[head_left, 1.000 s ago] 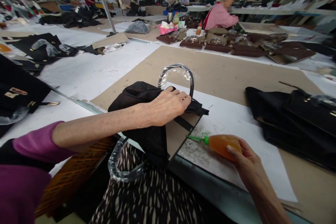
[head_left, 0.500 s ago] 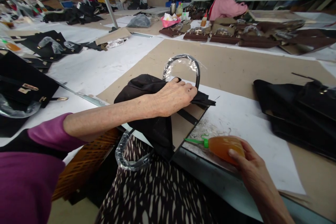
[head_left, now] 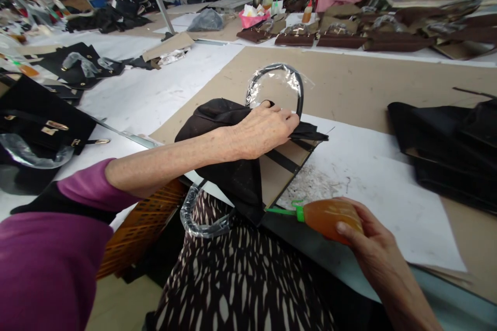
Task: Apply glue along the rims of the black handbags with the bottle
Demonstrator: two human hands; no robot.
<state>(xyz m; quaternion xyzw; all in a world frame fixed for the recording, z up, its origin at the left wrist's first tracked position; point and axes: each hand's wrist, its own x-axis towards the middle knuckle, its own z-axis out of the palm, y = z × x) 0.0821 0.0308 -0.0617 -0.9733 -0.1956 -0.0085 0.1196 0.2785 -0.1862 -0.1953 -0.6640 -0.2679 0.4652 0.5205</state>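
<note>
Bag, black and slack, lies over the near edge of the table; its beige panel carries a dark strip, and a plastic-wrapped handle arches behind. The left hand clenches the cloth; the right hand wraps an amber bottle, green nozzle at the panel's lower corner. Brown board and stained white paper cover the surface, brown bags beyond. Left fingertips are mostly hidden; nozzle contact is unclear.
</note>
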